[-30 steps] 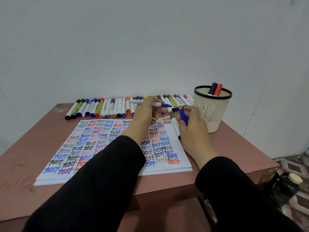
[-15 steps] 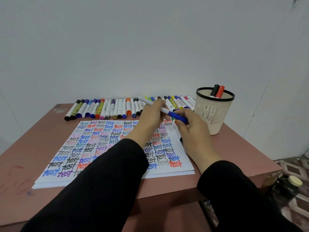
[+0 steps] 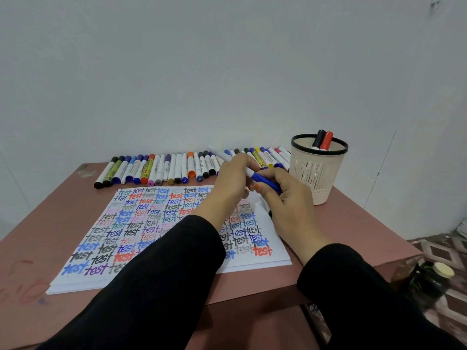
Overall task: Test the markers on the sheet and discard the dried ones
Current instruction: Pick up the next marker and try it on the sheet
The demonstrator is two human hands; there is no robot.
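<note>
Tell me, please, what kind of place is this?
Probably a plain room at home or in an office: a small brown table against a bare white wall, a patterned floor, and a pen basket beside rows of markers.

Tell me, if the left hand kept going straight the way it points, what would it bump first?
Probably the row of markers lying along the table's far edge, just beyond the left hand. Depth is hard to judge here.

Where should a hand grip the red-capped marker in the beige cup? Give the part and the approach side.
Grip the red-capped marker by its cap, coming from above. It stands nearly upright in the beige cup, only its top clearing the black rim, so the barrel is walled in. A black-capped marker sits close against its left side; pinch front to back and lift straight up.
</note>
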